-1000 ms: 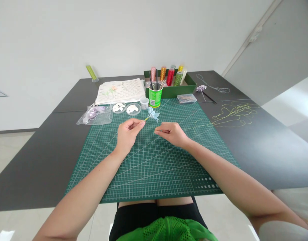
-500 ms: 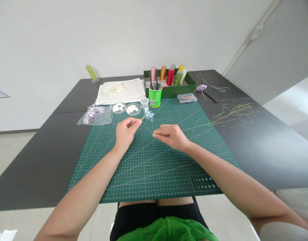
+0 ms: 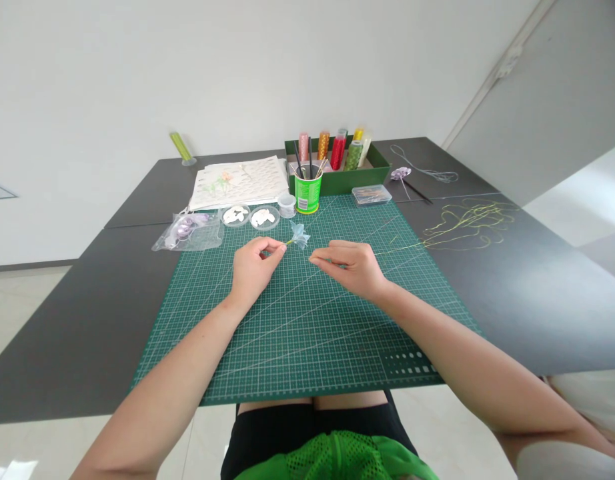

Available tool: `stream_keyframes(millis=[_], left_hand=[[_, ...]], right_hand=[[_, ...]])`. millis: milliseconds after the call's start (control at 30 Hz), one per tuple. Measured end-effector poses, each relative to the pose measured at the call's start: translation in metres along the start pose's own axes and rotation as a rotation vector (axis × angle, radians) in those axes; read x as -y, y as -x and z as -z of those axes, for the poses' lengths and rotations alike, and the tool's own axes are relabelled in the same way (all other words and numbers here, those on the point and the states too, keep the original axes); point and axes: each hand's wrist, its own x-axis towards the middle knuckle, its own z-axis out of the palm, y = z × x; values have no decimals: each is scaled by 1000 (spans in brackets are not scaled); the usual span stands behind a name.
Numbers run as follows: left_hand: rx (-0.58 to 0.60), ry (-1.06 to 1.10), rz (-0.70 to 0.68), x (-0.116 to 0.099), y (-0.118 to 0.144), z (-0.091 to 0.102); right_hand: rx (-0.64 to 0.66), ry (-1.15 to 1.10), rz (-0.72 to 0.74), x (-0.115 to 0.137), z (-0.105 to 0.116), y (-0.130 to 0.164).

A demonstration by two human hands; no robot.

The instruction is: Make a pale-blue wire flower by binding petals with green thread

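Note:
My left hand (image 3: 255, 267) pinches the thin green stem of a small pale blue flower (image 3: 299, 236) between thumb and fingertips. The bloom points right, above the green cutting mat (image 3: 287, 347). To the right of it, my right hand (image 3: 353, 267) is closed in a pinch on a fine yellow-green thread (image 3: 400, 251). That thread trails out behind the hand to a loose tangle (image 3: 467, 223) on the dark table. The stretch of thread between the two hands is too fine to make out.
A green tin (image 3: 308, 192) of tools stands before a green box (image 3: 360, 180) of thread spools. Two dishes of white pieces (image 3: 264, 219), a small clear tub (image 3: 287, 206), a plastic bag (image 3: 187, 231) and paper sheets (image 3: 237, 181) lie left; a clear case (image 3: 371, 195) lies right.
The flower has turned, its bloom now facing more to the right and standing clearer of the tub. My right hand has shifted slightly right and away from me; my left hand has barely moved.

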Motion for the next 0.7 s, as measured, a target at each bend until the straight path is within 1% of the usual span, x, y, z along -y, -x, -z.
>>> stream_keyframes(millis=[67, 133, 267, 367, 500, 700], left_hand=[[66, -19, -34, 0, 1, -1], [164, -18, -55, -1, 2, -3], [395, 38, -14, -4, 6, -7], [523, 99, 15, -7, 9, -10], [614, 182, 33, -11, 13, -11], [678, 254, 31, -15, 15, -12]], right_hand=[[-42, 18, 23, 1, 2, 0], [-81, 44, 42, 1, 5, -1], [-101, 87, 17, 1, 10, -2], [-101, 100, 0, 1, 13, -3], [-110, 102, -18, -1, 13, -2], [-113, 97, -30, -6, 13, -2]])
